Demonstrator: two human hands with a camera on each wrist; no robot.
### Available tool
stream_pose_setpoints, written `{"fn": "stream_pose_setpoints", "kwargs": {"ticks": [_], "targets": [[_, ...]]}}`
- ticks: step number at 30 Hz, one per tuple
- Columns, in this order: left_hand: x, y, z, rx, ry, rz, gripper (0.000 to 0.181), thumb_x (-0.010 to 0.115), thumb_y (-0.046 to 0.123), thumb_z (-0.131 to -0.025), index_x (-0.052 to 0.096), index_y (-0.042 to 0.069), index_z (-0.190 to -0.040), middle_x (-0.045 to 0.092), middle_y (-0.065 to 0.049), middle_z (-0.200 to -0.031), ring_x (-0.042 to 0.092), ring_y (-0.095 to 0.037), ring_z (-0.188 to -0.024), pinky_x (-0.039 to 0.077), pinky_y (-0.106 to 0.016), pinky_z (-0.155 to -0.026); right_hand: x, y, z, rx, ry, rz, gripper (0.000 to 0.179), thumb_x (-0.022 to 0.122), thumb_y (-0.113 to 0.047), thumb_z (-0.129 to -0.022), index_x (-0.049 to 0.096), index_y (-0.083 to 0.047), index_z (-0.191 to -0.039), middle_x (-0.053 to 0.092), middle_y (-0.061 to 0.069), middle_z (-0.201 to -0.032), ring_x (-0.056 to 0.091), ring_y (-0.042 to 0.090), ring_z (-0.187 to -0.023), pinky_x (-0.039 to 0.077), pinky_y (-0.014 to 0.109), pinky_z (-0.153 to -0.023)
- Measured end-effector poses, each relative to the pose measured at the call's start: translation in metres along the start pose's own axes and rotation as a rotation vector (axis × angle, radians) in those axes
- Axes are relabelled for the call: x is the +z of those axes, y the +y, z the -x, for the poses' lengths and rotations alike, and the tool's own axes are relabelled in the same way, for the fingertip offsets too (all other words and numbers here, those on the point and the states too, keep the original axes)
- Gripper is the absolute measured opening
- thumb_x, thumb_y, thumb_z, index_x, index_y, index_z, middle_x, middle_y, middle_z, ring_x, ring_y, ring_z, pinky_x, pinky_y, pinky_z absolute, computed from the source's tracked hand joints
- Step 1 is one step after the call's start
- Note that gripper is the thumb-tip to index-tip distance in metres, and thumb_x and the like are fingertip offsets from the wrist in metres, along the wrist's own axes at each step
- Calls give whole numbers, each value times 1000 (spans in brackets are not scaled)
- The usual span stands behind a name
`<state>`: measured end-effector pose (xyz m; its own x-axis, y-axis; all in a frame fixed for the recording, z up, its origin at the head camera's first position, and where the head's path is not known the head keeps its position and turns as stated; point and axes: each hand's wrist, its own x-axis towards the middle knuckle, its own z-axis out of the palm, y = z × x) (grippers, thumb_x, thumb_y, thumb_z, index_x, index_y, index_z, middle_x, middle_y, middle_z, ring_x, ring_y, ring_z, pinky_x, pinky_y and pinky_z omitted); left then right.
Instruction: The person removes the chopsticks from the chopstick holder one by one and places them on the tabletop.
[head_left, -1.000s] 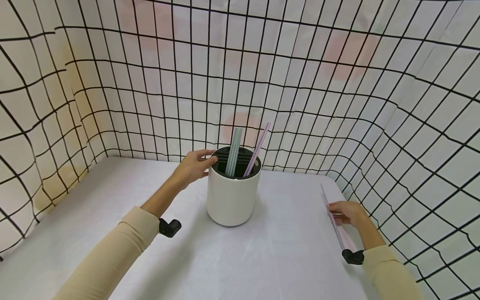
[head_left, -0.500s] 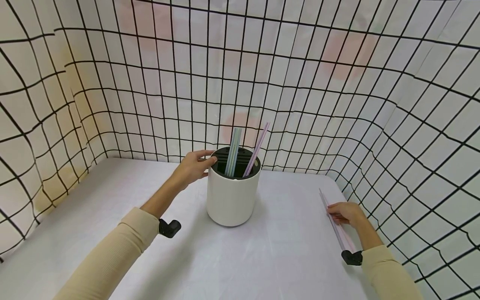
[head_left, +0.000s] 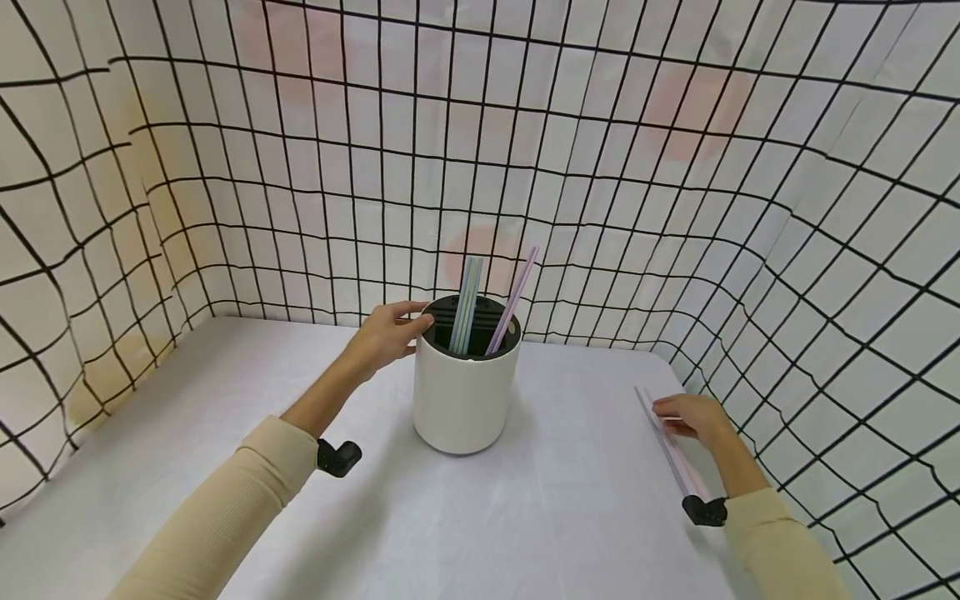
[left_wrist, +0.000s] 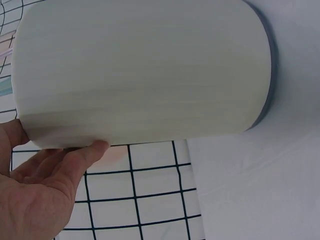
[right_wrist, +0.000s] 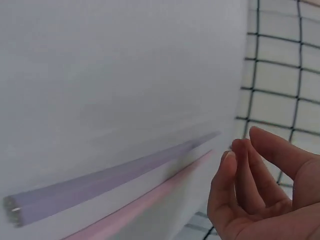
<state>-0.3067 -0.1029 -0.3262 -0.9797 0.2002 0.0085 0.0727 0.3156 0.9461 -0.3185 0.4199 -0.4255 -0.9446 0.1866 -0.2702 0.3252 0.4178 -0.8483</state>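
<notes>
A white cylindrical holder (head_left: 465, 408) with a black slotted top stands on the table. Several pale green and blue sticks (head_left: 467, 304) rise from it, beside lilac sticks (head_left: 513, 300) leaning right. My left hand (head_left: 382, 337) grips its upper left side, thumb at the rim; in the left wrist view, curled fingers (left_wrist: 85, 160) press against the white wall. On the right, a lilac stick (right_wrist: 115, 177) and a pink stick (right_wrist: 145, 205) lie side by side. Loosely bent and holding nothing, my right hand (right_wrist: 265, 190) hovers close beside their far ends.
Black wire mesh (head_left: 450, 192) walls in the back and both sides of the white table (head_left: 570, 500). The right hand is near the right mesh. A black wrist camera (head_left: 339, 458) juts from each sleeve.
The lilac stick in my right hand has come down toward me and been let go, next to the pink one. My right fingers have risen off it. The left hand keeps its place.
</notes>
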Motion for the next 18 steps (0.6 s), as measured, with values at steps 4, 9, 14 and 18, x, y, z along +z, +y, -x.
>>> {"fn": "stream_pose_setpoints", "kwargs": {"ticks": [4, 9, 14, 18], "targets": [[0, -1, 0, 3, 1, -5, 55, 57, 32, -105, 43, 13, -155, 53, -16, -150, 54, -31, -137, 53, -44, -107, 8, -35, 12, -92, -58, -62, 45, 65, -9, -100, 54, 13, -137, 74, -8, -95, 71, 5, -79, 64, 25, -78], [-1, -1, 0, -2, 0, -9, 55, 57, 32, -106, 43, 13, -155, 52, -15, -151, 53, -31, -138, 53, -44, -107, 27, -89, 32, -205, -118, -71, 50, 61, -16, -103, 49, 10, -143, 72, -3, -109, 72, 4, -87, 62, 28, -90], [0, 0, 0, -11, -1, -4, 55, 58, 32, -105, 43, 13, -155, 52, -16, -151, 53, -31, -138, 53, -44, -107, 52, -140, 55, -303, -148, -92, 48, 63, -20, -103, 52, 9, -139, 71, -4, -105, 73, 8, -91, 61, 30, -94], [-1, 0, 1, -12, 2, -6, 55, 57, 32, -105, 43, 13, -155, 52, -15, -151, 53, -31, -138, 53, -44, -107, 75, -173, 70, -342, -171, -163, 45, 67, -20, -100, 54, 8, -133, 70, 0, -105, 74, 15, -97, 61, 29, -94]]}}
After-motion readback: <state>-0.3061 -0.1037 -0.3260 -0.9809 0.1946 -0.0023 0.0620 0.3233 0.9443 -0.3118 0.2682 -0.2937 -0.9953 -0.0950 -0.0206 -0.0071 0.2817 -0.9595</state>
